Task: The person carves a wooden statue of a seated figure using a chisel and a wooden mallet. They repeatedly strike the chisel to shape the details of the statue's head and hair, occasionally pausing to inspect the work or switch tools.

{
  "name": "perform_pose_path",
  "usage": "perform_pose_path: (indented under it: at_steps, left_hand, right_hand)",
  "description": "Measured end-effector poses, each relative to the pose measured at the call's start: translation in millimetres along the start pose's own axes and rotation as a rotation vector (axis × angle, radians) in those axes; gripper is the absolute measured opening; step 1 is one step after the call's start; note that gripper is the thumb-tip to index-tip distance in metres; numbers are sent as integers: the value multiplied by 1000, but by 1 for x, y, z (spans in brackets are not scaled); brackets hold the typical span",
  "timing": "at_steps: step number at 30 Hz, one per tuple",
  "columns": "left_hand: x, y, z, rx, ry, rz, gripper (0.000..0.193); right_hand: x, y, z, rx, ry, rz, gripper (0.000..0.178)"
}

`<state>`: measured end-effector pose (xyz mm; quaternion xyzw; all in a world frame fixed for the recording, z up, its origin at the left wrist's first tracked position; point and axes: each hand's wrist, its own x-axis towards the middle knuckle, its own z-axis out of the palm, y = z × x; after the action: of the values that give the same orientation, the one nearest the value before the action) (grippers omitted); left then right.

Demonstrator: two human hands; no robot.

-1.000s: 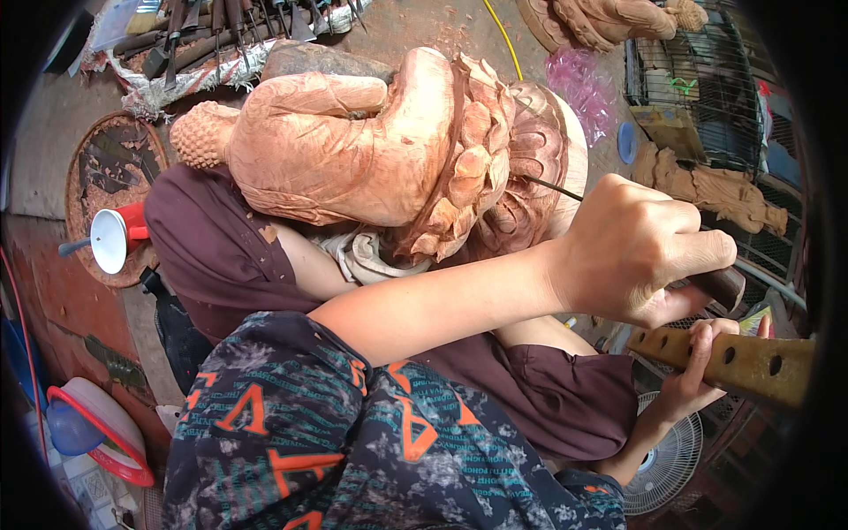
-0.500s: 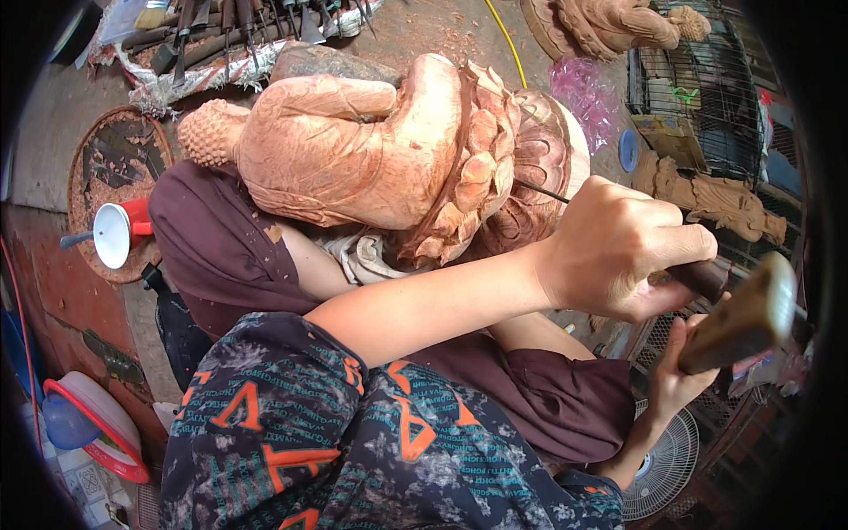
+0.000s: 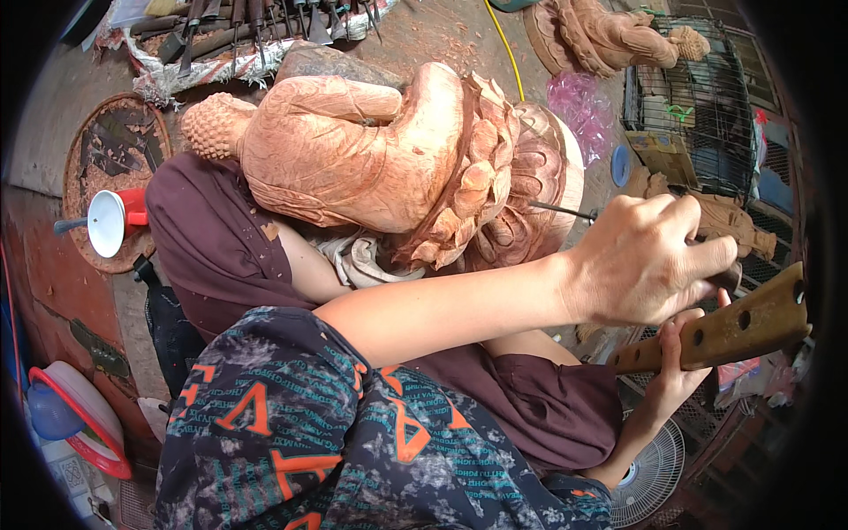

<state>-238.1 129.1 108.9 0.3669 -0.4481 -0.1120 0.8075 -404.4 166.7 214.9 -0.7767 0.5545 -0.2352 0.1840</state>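
A carved wooden seated figure point(image 3: 344, 168) with a curled-hair head lies on its side across my lap, its head to the left. Its petalled lotus base point(image 3: 534, 181) faces right. My left hand point(image 3: 649, 261) reaches across and is closed round the handle of a chisel point(image 3: 564, 209), whose thin steel shaft points left with its tip at the base. Just below, my right hand point(image 3: 678, 358) grips a long wooden mallet point(image 3: 746, 318) with round holes along its side. The mallet is tilted up to the right, near the chisel handle's end.
Several carving tools point(image 3: 256, 22) lie on a white sack at the far left. A round tray point(image 3: 88, 159) of wood chips and a red-and-white cup-shaped thing point(image 3: 108, 223) are at left. Other carvings point(image 3: 609, 35), a wire cage point(image 3: 698, 79) and a fan point(image 3: 649, 468) stand to the right.
The mallet has swung, so its long side with holes now shows instead of its blunt end. My left hand has shifted slightly right with the chisel, baring more of its shaft.
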Motion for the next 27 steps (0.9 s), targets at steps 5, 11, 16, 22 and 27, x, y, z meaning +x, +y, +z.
perform_pose_path:
  at_steps: [5,11,16,22,27]
  left_hand:
    - [0,-8,3,3,-11,-80,38]
    - [2,-13,8,-29,104,-93,39]
    - [0,-12,6,-27,83,-110,39]
    - [-7,-15,5,-28,48,-103,36]
    - [-6,-12,7,-33,23,-100,33]
  right_hand:
    - [6,-12,9,87,71,21,71]
    - [14,-5,11,141,135,11,72]
    - [11,20,-3,-239,91,-85,65]
    - [11,25,-6,-329,85,-92,60]
    - [14,3,7,-61,258,-34,63]
